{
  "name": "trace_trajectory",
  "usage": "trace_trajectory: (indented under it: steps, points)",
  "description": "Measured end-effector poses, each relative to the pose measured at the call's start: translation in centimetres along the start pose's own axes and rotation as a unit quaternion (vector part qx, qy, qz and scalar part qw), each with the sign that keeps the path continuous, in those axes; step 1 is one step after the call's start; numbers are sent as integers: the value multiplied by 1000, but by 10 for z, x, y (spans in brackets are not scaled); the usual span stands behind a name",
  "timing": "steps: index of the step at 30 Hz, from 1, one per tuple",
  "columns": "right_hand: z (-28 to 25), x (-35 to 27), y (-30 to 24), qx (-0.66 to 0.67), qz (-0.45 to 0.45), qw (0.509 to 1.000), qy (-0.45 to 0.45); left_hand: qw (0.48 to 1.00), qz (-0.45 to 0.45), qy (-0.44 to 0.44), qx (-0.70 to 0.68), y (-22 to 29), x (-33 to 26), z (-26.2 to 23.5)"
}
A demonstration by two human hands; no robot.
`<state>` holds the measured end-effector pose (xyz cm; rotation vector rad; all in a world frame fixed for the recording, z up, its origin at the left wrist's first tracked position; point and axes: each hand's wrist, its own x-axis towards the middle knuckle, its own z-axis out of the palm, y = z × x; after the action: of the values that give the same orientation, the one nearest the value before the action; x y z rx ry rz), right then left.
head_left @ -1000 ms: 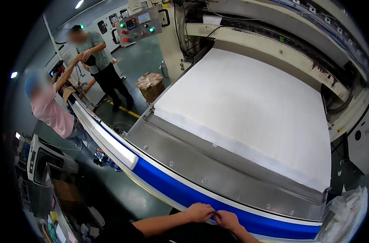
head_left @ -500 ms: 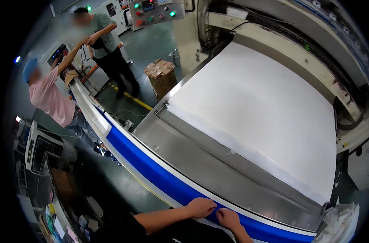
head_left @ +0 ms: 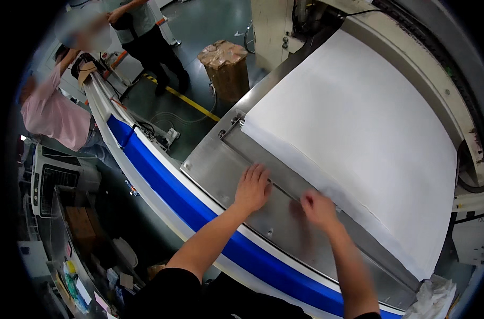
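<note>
My left hand [head_left: 253, 187] is over the bare metal plate [head_left: 263, 223], its fingers stretched out and nothing seen in them. Whether it touches the plate I cannot tell. My right hand [head_left: 319, 208] is farther right, close to the near edge of a large stack of white sheets [head_left: 359, 122]. Its fingers are curled in, with nothing visible in them, and a blurred reflection shows on the metal beside it. A thin metal bar [head_left: 284, 190] runs along the plate between me and the stack.
A blue-and-white padded rail [head_left: 178, 196] curves between me and the plate. Crumpled whitish plastic [head_left: 433, 297] lies at the plate's right end. A cream machine frame [head_left: 438, 101] arches behind the stack. Beyond stand a brown wrapped bundle [head_left: 224, 69] and two people.
Both my hands have left the blue rail and reached forward over the metal plate. They have moved apart, the right one toward the sheets' edge. The view has tilted down.
</note>
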<state>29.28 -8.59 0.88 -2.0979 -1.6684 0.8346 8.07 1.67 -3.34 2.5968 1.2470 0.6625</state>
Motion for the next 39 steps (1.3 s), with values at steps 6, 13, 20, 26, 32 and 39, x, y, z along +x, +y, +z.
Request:
trace_trajectory:
  steps: [6, 13, 20, 26, 32, 39]
  points:
    - [-15, 147, -41, 72, -66, 993, 67, 1000, -11, 2, -24, -28, 4, 22]
    - [-4, 240, -57, 70, -93, 991, 66, 999, -25, -30, -24, -28, 7, 21]
    - [-2, 252, -59, 17, -65, 996, 65, 998, -29, -40, -39, -29, 8, 24]
    - [-1, 249, -62, -13, -25, 996, 79, 996, -48, 20, -67, -38, 28, 20]
    - [-2, 250, -61, -25, -25, 994, 103, 992, 10, 124, 25, -76, 115, 17]
    - [1, 252, -56, -29, -28, 993, 112, 992, 43, 101, 63, -96, 129, 29]
